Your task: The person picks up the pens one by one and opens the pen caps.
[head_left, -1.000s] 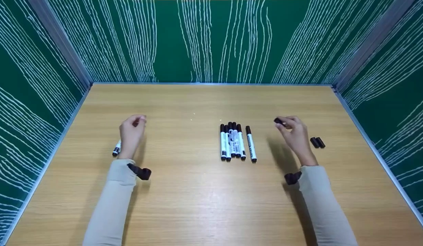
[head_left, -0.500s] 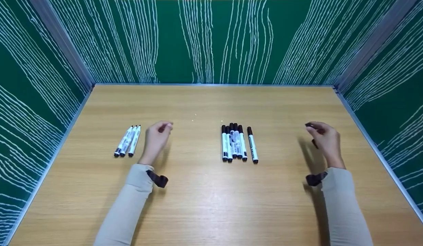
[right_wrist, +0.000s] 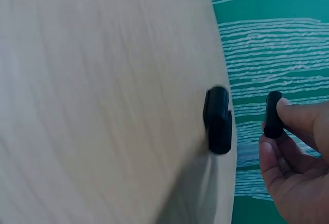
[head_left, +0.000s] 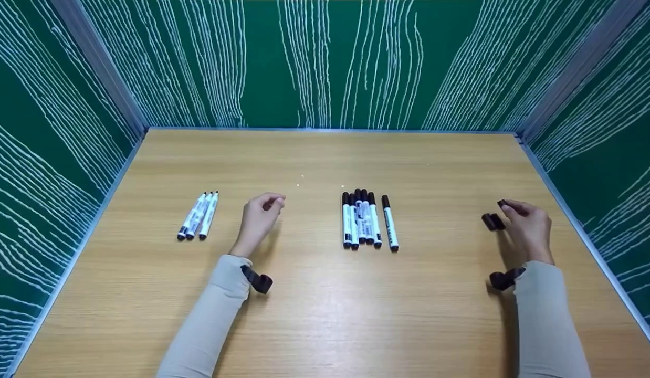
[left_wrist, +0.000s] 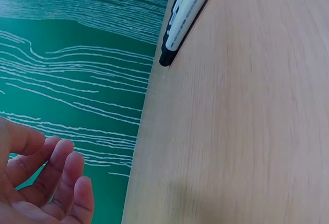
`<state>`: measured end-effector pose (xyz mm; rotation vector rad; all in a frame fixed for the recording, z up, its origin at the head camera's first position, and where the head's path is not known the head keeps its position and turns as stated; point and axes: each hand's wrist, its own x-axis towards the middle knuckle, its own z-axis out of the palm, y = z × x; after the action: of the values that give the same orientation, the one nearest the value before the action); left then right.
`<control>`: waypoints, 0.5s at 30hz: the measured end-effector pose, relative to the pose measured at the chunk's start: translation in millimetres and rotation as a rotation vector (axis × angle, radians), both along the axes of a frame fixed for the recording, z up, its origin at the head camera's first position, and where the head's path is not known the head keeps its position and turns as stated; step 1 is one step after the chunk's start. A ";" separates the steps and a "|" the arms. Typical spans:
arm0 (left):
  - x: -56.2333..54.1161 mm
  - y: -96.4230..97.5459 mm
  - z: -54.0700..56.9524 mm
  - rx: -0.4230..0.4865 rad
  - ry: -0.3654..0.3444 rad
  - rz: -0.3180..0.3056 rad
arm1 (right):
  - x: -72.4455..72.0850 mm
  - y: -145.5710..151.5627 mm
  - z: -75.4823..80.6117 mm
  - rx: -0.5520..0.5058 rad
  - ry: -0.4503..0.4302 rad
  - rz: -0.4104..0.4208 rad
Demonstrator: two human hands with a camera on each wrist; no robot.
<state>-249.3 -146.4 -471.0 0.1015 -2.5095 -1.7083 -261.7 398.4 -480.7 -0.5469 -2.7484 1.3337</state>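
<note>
My right hand (head_left: 530,227) pinches a black marker cap (right_wrist: 274,114) between thumb and fingers, on the right of the table. Just left of it in the head view, two more black caps (head_left: 493,221) lie side by side on the wood. My left hand (head_left: 260,220) holds nothing; its fingers bend loosely, thumb close to the index finger, as the left wrist view shows. It hovers between three uncapped white markers (head_left: 199,216) on the left and a row of several capped markers (head_left: 361,219) in the middle. One capped marker (head_left: 390,223) lies slightly apart from that row.
The wooden table (head_left: 314,315) is walled at the back and sides by green panels (head_left: 267,63) with white wavy lines. Small pale specks dot the table behind the markers. A black wrist camera (head_left: 258,279) is strapped over each sleeve.
My left hand has moved right, away from the uncapped markers, uncovering them. My right hand has carried its cap rightward to beside the two loose caps.
</note>
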 end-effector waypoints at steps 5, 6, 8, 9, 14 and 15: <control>-0.9 3.3 -2.5 0.000 -0.006 -0.012 | 1.5 8.2 -3.5 -0.090 -0.089 -0.033; -1.0 3.6 -2.9 -0.001 -0.008 -0.015 | 1.8 9.5 -4.6 -0.091 -0.099 -0.038; -0.7 4.1 -3.4 0.001 -0.007 -0.018 | 1.9 11.8 -7.4 -0.085 -0.111 -0.050; -0.4 4.4 -3.4 0.002 -0.006 -0.019 | 1.6 13.4 -8.8 -0.080 -0.119 -0.054; 1.0 5.5 -2.5 0.000 -0.002 -0.029 | 0.3 18.6 -16.1 -0.076 -0.148 -0.072; 1.1 5.6 -2.3 -0.001 -0.001 -0.032 | 0.3 19.1 -17.1 -0.078 -0.150 -0.073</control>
<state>-248.1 -140.8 -473.4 0.0621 -2.5259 -1.7191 -261.4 417.5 -497.8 -0.7755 -2.7701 1.4443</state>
